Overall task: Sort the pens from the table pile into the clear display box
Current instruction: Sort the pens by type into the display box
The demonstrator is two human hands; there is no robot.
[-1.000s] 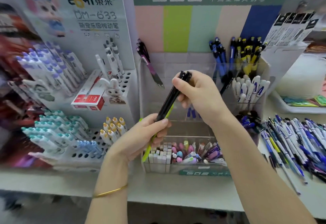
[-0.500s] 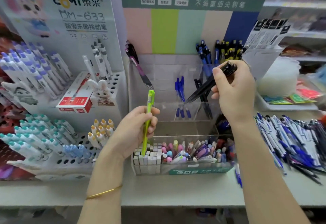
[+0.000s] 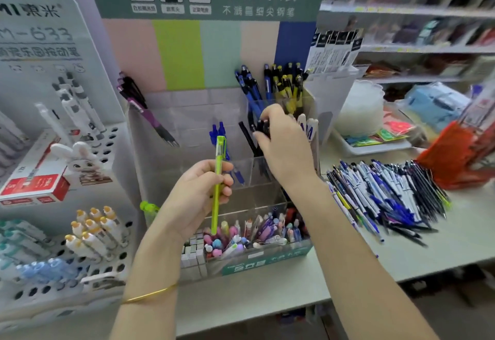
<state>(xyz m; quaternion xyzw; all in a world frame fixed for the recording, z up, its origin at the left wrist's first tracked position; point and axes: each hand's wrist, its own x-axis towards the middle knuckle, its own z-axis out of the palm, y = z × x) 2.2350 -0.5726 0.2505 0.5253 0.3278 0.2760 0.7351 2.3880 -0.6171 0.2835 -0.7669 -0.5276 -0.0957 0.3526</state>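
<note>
My R hand (image 3: 284, 149) curls its fingers round black pens (image 3: 261, 125), tips low in a box (image 3: 184, 125) slot. I'd slide them straight down, then let go. L hand (image 3: 195, 195) grips a green pen (image 3: 219, 171). Pile (image 3: 388, 195) sits on the surface (image 3: 267, 286), R side.

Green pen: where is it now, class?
Head view, centre: the green pen is held upright in the left hand, before the clear display box.

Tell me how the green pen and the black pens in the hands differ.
The green pen is single; the black pens are a bunch. The left hand holds the green pen upright before the box; the right hand grips the black pens at their tops, over a box compartment. Both are gripped.
</note>
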